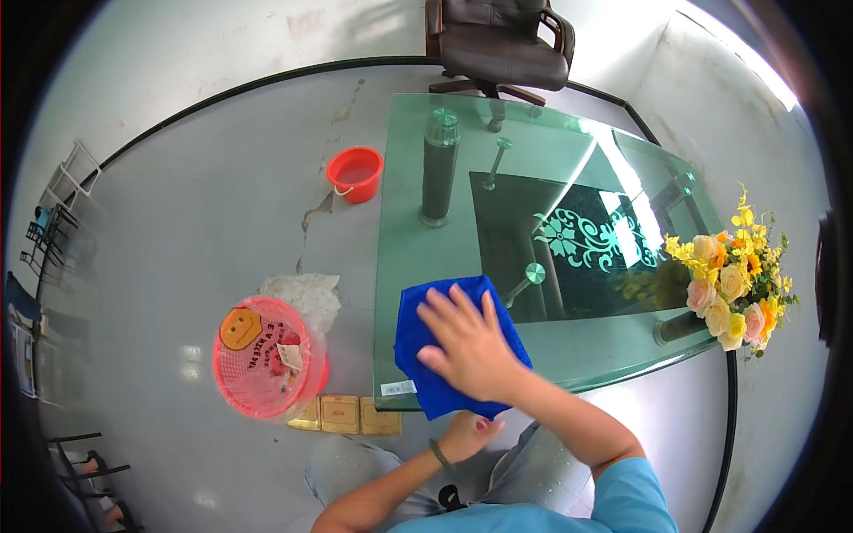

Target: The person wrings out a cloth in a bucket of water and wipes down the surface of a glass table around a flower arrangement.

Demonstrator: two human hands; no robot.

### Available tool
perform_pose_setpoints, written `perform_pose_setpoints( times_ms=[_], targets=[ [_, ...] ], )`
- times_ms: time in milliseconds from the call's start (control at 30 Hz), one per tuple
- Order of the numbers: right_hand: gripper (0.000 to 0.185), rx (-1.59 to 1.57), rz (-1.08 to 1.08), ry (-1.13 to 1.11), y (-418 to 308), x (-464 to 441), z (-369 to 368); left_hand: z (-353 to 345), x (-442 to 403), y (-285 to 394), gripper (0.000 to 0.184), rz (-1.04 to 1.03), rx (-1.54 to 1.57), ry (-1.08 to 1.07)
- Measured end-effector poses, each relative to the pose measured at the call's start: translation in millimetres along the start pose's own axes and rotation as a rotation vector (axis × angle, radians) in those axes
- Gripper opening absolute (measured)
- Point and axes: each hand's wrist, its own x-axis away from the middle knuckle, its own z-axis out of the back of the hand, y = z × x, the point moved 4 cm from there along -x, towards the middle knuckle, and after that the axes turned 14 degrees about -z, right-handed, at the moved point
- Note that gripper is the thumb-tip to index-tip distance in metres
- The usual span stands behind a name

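Observation:
A blue cloth (418,333) lies spread over the near left corner of the green glass table (404,249). My right hand (471,346) rests flat on top of it, fingers apart. Just below the cloth's near edge is my left hand (466,437), a bracelet on its wrist. Its fingers are curled close to the cloth's hem, and whether they grip anything is hidden. A white label (398,388) shows beside the cloth's left corner.
On the floor at left stand a pink lined wastebasket (267,391) and a red bucket (355,173). Gold square tiles (340,414) lie by the table's corner. A flower bouquet (733,284) is at the table's right end. Behind is a brown office chair (502,49).

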Motion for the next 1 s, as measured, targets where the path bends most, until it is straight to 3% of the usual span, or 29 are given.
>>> perform_pose_setpoints(
  times_ms=[33, 67, 133, 233, 333, 433, 533, 600, 700, 833, 933, 1000],
  targets=[
    [0.06, 0.094, 0.012, 0.006, -5.8, 4.6, -12.1, 7.4, -1.3, -7.6, 0.026, 0.133, -0.074, 0.039],
    [0.06, 0.08, -0.004, -0.007, -3.0, 5.7, -14.5, 8.8, -0.6, -15.0, 0.026, 0.126, -0.069, 0.035],
    [0.058, 0.064, -0.007, -0.062, 7.5, 11.3, -10.6, 19.8, 11.7, -26.8, 0.032, -0.124, 0.726, 0.594],
    [0.056, 0.103, -0.101, -0.101, 43.7, 14.1, 4.3, 17.9, 15.2, -35.0, 0.042, -0.097, 0.973, 0.514],
    [0.053, 0.251, -0.45, -0.022, 106.4, 0.5, 16.7, 16.6, 12.4, -27.1, 0.047, -0.112, 1.055, 0.466],
    [0.052, 0.276, -0.509, 0.05, 123.8, -10.7, 8.9, 14.0, 11.9, -35.1, 0.048, -0.19, 1.132, 0.459],
    [0.059, 0.224, -0.278, -0.07, 69.0, 3.1, 3.9, 8.8, 5.1, -28.8, 0.05, -0.227, 1.237, 0.45],
    [0.061, 0.201, -0.07, -0.237, 9.6, 23.4, -1.6, 13.4, 6.9, -12.3, 0.042, -0.09, 1.491, 0.753],
    [0.058, 0.133, 0.111, -0.313, -36.2, 30.7, -10.8, 17.7, 1.8, -21.1, 0.038, -0.146, 1.381, 0.692],
    [0.054, 0.084, 0.203, -0.315, -21.4, -20.0, -23.1, 8.7, -0.6, -38.0, 0.032, -0.245, 1.158, 0.571],
    [0.054, 0.153, -0.007, -0.027, 21.0, -90.7, -33.7, 8.7, 0.2, -29.4, 0.02, -0.242, 1.04, 0.551],
    [0.056, 0.211, -0.102, 0.1, 30.0, -111.2, -44.8, 12.1, -0.9, -28.6, 0.022, -0.254, 1.045, 0.536]
  ],
)
